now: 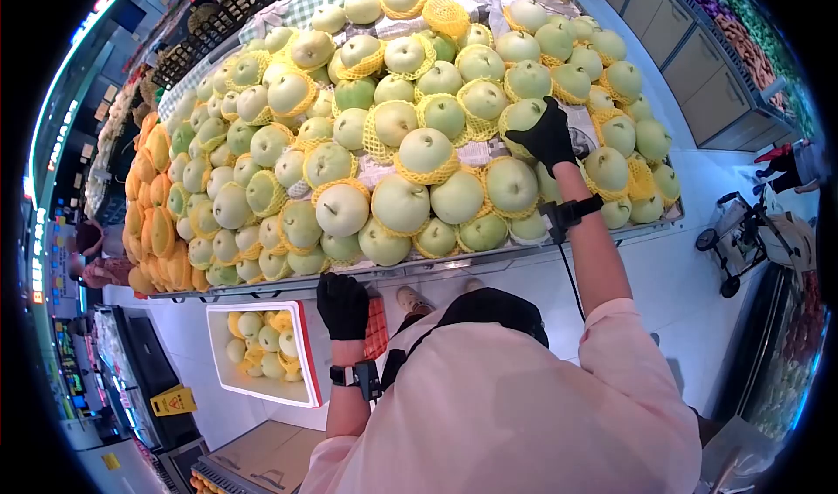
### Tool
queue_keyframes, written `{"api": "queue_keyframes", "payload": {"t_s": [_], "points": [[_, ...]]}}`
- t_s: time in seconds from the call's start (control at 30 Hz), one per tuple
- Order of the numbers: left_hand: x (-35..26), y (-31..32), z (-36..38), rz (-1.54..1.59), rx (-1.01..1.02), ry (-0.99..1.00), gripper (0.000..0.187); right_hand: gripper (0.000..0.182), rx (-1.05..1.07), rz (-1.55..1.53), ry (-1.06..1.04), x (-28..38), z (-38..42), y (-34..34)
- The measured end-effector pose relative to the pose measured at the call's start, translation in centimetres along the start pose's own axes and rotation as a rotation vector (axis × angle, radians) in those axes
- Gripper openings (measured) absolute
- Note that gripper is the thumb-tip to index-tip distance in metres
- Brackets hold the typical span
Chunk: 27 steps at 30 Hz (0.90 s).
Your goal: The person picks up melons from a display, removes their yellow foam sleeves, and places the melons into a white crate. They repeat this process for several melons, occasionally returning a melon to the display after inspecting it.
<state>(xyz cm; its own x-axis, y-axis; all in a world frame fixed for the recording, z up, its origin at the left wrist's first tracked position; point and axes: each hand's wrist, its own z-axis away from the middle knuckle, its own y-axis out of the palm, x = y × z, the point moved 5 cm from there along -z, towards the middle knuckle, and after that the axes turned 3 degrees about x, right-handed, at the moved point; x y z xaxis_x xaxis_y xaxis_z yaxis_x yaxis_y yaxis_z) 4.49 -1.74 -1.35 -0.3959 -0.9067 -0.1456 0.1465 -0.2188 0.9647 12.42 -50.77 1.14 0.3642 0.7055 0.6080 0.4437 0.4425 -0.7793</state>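
Observation:
Pale green melons (pixel 342 209), many in yellow foam nets, are piled on a wide display stand (pixel 419 269). My right hand (pixel 547 138), in a black glove, reaches over the right part of the pile. Its fingers rest on a green melon (pixel 526 117) in a yellow net, with thumb and fingers spread around its near side. Close to the stand's front edge is my left hand (pixel 342 306), also black-gloved, with its fingers curled in. Nothing shows in it. Both wrists carry strapped black devices.
On the floor at the left is a white box (pixel 309 354) holding more melons. Yellow-orange fruit (pixel 159 223) fills the stand's left end. A yellow floor sign (pixel 174 401) is at lower left. At right stands a wheeled cart (pixel 742 241), with a person beyond it.

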Motion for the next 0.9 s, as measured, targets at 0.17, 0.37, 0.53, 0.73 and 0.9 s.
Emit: {"api": "queue_keyframes", "payload": {"t_s": [0.17, 0.37, 0.53, 0.73, 0.9], "points": [[0.8, 0.7, -0.6, 0.000, -0.012, -0.019, 0.038, 0.106, 0.074, -0.115, -0.006, -0.2, -0.6, -1.1], [0.7, -0.7, -1.2, -0.078, 0.056, -0.069, 0.030, 0.095, 0.095, -0.079, -0.040, -0.2, -0.7, -0.9], [2.2, 1.9, -1.6, -0.125, 0.087, -0.113, 0.032, 0.094, 0.062, -0.188, -0.037, -0.7, -0.8, -1.6], [3.6, 3.8, -2.4, -0.216, 0.093, -0.166, 0.033, 0.096, -0.045, -0.312, -0.027, -1.0, -0.4, -4.4], [6.8, 7.5, -3.5, -0.317, 0.150, -0.221, 0.022, 0.092, -0.086, -0.503, -0.105, 0.2, 0.3, -6.9]]}}
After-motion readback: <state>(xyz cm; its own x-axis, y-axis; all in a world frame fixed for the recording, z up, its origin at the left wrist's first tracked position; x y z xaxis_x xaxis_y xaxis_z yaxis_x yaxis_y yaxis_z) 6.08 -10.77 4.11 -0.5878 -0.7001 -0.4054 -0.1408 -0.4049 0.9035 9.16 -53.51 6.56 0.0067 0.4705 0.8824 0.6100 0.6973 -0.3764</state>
